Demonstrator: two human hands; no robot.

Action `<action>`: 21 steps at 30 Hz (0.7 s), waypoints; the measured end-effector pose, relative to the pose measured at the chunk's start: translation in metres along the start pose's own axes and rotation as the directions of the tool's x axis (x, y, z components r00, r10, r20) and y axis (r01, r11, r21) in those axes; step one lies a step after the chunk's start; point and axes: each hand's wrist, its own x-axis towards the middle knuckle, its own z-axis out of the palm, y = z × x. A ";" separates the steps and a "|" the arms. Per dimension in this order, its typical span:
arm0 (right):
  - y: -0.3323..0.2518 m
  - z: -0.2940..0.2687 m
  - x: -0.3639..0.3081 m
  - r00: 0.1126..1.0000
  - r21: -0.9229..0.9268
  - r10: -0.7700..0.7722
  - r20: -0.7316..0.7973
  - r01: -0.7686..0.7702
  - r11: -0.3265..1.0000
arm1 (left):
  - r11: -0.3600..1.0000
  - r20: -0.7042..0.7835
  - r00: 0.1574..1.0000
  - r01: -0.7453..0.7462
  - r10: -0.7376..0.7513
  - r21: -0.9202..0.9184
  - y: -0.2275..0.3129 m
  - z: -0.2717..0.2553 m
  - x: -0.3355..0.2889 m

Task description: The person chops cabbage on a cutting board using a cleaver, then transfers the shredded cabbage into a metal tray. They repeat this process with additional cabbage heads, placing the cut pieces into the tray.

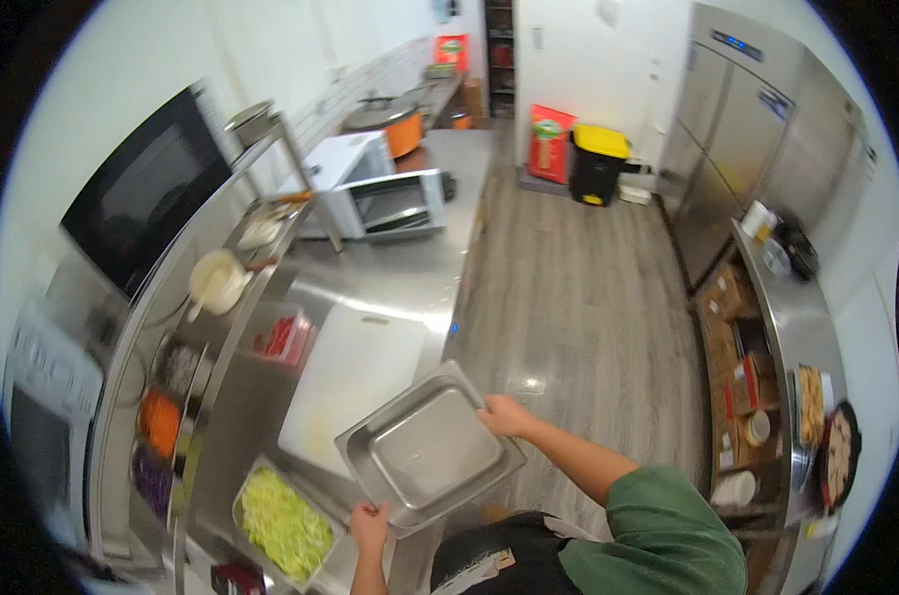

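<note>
While the right hand [506, 416] grips the right rim of the metal pan [425, 446] and the left hand [369, 526] pinches its left rim, the pan overhangs the tabletop's [410, 268] right edge. A slipping left pinch could tip it onto the lettuce [284, 528] by the near edge. Hidden: the left fingertips, and whether pan and white board [355, 372] touch.

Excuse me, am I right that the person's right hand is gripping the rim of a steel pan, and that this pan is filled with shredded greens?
Not quite: the head view shows the steel pan empty. The shredded greens lie in a separate tray to its left. The right hand is indeed gripping the pan's rim.
</note>
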 end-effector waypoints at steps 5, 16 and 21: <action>-0.004 0.018 0.076 0.987 -0.033 -0.082 -0.136 0.078 0.996 | 0.968 0.044 0.979 -0.201 0.197 0.153 0.021 -0.020 0.090; -0.060 0.089 0.175 0.964 -0.234 0.076 -0.255 -0.137 0.963 | 0.846 0.351 0.907 -0.368 0.233 0.387 0.013 -0.070 0.225; -0.078 0.097 0.184 0.974 -0.242 0.079 -0.214 -0.131 0.961 | 0.834 0.370 0.885 -0.416 0.281 0.362 -0.004 -0.082 0.252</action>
